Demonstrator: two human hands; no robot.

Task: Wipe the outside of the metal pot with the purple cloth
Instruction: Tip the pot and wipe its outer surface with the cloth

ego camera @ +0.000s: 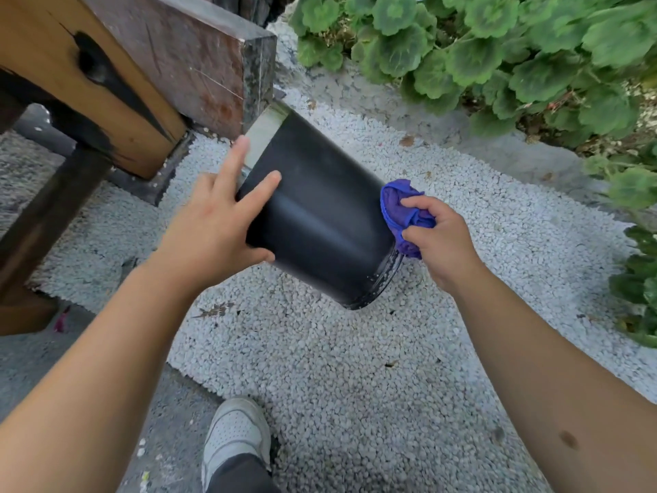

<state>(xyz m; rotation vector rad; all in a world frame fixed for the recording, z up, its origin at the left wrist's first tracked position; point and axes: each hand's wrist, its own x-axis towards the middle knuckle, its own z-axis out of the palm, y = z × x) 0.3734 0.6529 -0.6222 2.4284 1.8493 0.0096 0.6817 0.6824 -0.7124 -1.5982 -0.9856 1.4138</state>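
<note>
A black metal pot (320, 215) with a silver rim band is held tilted in the air, its mouth pointing up and left toward the stone slab and its base down and right. My left hand (213, 225) grips the pot's left side, fingers spread over the wall near the rim. My right hand (441, 240) is closed on a bunched purple cloth (398, 208), which presses against the pot's right side close to the base.
A wooden bench (89, 83) with a dark stone slab (199, 62) stands at the upper left, close to the pot's rim. Green leafy plants (515, 55) fill the upper right. White gravel (337, 368) covers the ground; my shoe (236, 435) is at the bottom.
</note>
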